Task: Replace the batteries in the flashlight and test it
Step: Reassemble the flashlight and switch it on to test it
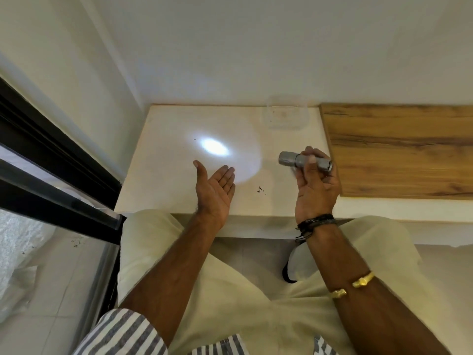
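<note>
The flashlight (304,162) is in the right hand (316,190), held above the white surface (166,198) with its head pointing left. The fingers (311,152) are curled round the rear half of the barrel. It is lit and throws a bright spot (214,147) on the surface. The left hand (216,190) is beside that spot, palm up, with straight, relaxed fingers holding nothing. Judging by the light, the test looks nearly done, and the main risk now is the grip. The hold sits far back on a smooth metal barrel, so the heavier head could tip forward and slip out. A drop onto the hard surface might jar the battery contacts or loosen the tail cap. A cap that is not fully screwed down could also make the light flicker at the next jolt and give a false pass. If the person puts the flashlight down on its side it may roll toward the near edge, or toward the raised wooden panel (399,149) on the right. Swinging the beam upward could dazzle the wearer. The clear container (284,116) at the back is well apart and is unlikely to be knocked.
</note>
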Tool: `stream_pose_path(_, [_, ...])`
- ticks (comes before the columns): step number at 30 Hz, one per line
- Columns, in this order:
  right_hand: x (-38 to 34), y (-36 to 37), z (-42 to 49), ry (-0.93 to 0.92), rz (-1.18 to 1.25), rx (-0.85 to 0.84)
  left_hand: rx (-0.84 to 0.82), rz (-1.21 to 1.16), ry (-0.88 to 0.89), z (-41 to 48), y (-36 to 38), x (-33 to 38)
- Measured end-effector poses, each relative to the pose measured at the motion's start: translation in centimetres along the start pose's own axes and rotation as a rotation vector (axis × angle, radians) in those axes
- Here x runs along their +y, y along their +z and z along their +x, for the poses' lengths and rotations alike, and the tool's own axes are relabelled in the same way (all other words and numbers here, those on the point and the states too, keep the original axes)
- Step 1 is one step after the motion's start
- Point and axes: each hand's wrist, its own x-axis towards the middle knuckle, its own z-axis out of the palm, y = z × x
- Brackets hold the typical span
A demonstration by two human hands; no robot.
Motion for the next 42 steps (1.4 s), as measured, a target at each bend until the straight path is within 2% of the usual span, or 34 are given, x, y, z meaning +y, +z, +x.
stream_pose_path(5, [-0.1, -1.1, 1.1, 0.366, 0.390, 0.015, -0.074, -0.007, -0.044, -0.3, 0.4, 0.1])
stream_pose_path(8, [0.0, -1.2, 1.4, 0.454, 0.462, 0.037, -0.105, -0.021, -0.082, -0.5, 0.7, 0.0])
stream_pose_path(17, [-0.5, -1.7, 1.0, 0.476, 0.607, -0.068, -0.101, -0.010, -0.099, -0.4, 0.3, 0.0])
stream_pose_path(39, [-1.2, -1.0, 0.5, 0.481, 0.612, -0.011, -0.098, -0.014, -0.083, 0.1, 0.1, -0.6])
stream_pose_path(42, [-0.9, -1.1, 0.6, 0.478, 0.591, -0.026, -0.069, 0.090, -0.069, 0.3, 0.1, -0.7])
